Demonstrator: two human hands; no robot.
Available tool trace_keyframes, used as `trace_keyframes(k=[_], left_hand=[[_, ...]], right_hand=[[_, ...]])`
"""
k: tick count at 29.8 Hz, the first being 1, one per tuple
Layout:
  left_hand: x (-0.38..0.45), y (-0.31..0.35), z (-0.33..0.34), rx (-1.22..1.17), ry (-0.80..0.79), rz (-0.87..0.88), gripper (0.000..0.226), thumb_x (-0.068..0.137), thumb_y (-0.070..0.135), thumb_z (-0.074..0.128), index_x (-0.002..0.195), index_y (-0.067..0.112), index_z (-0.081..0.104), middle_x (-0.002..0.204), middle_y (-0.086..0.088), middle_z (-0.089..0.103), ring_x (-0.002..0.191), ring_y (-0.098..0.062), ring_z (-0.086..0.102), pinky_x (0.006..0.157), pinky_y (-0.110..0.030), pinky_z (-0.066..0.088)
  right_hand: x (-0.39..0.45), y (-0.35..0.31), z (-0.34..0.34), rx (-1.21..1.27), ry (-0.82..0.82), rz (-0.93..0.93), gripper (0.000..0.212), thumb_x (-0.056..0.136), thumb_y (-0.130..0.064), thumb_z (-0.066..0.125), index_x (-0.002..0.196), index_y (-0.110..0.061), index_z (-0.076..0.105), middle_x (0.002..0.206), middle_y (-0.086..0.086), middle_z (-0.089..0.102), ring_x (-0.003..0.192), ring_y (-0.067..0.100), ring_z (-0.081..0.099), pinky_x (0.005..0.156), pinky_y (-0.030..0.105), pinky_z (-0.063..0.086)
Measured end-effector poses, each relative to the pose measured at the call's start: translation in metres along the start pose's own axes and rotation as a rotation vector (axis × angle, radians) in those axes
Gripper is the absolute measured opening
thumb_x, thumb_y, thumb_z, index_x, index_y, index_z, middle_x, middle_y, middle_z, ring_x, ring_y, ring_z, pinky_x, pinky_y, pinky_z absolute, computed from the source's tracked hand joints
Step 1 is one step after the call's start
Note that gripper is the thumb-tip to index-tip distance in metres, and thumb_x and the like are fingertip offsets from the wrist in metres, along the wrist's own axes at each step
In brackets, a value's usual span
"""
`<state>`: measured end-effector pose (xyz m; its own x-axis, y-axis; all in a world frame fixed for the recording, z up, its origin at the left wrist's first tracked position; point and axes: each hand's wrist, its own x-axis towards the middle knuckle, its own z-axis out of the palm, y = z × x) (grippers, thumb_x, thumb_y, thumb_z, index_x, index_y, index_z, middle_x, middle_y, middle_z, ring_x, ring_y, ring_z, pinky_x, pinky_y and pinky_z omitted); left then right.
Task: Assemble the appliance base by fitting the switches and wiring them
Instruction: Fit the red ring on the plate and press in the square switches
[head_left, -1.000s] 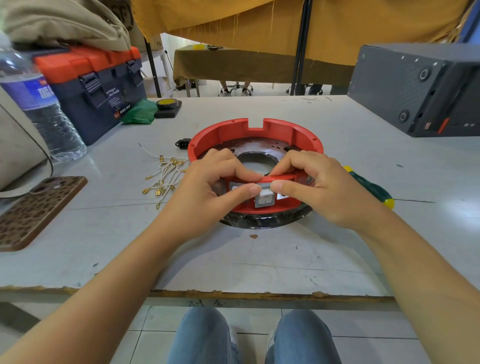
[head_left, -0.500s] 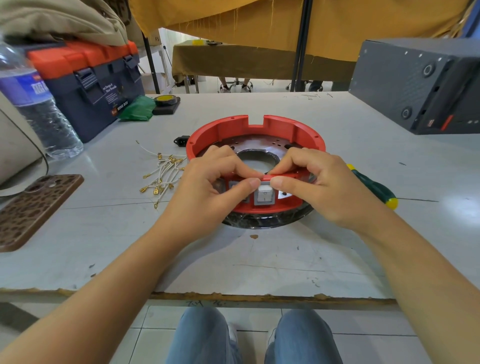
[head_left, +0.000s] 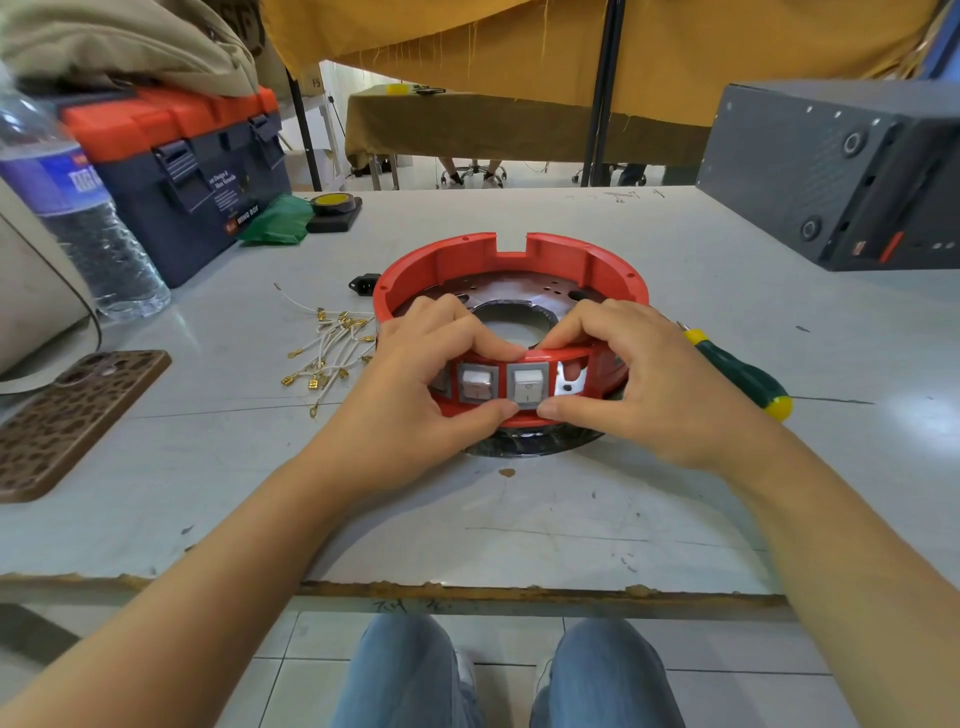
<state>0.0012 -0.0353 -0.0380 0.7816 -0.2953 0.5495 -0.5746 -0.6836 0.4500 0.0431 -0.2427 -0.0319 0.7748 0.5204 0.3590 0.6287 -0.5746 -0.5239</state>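
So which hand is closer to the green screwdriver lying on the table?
Right. The right hand grips the red base with the green screwdriver just beyond its knuckles. The left hand holds the base's other side, farther away.

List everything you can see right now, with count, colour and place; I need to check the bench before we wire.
base: one, red ring, table centre.
switches: two seen plainly, white in grey frames, front wall of the base; a third shows partly behind the left thumb.
wires: a loose bunch, white with brass ends, left of the base.
socket: one, black, behind the wires.
screwdriver: one, green and yellow, right of the base.
toolbox: one, navy and orange, far left.
bottle: one, clear, far left.
phone: one, brown case, left edge.
tape: one roll, black and yellow, beside the toolbox.
case: one, dark grey, far right.
left hand: grips the base's front wall.
right hand: grips the base's front wall.
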Motion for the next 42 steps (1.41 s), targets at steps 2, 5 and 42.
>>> trace_keyframes(k=[2, 5, 42], left_hand=[[0.0, 0.0, 0.0, 0.003, 0.01, 0.0, 0.03, 0.075, 0.032, 0.069, 0.103, 0.033, 0.059, 0.097, 0.009, 0.053, 0.094, -0.005, 0.045, 0.082, -0.03, 0.037], [0.001, 0.001, 0.002, 0.01, 0.022, 0.0, 0.028, 0.076, 0.029, 0.07, 0.102, 0.031, 0.06, 0.096, 0.011, 0.052, 0.093, -0.005, 0.044, 0.083, -0.03, 0.038], [0.106, -0.039, -0.028, 0.027, -0.104, -0.292, 0.012, 0.087, 0.023, 0.063, 0.095, 0.03, 0.069, 0.106, 0.016, 0.063, 0.091, 0.008, 0.055, 0.077, -0.008, 0.039]], right_hand=[[0.0, 0.0, 0.0, -0.005, 0.0, 0.003, 0.034, 0.071, -0.04, 0.075, 0.099, -0.035, 0.057, 0.099, -0.017, 0.055, 0.101, 0.002, 0.045, 0.078, 0.006, 0.031], [0.0, -0.001, 0.0, -0.006, 0.019, -0.002, 0.031, 0.072, -0.037, 0.075, 0.098, -0.032, 0.058, 0.097, -0.015, 0.057, 0.098, 0.003, 0.045, 0.079, 0.002, 0.029], [0.068, 0.057, -0.033, 0.52, 0.086, 0.344, 0.044, 0.092, -0.009, 0.057, 0.135, -0.02, 0.051, 0.133, -0.005, 0.056, 0.112, 0.004, 0.054, 0.089, 0.013, 0.046]])
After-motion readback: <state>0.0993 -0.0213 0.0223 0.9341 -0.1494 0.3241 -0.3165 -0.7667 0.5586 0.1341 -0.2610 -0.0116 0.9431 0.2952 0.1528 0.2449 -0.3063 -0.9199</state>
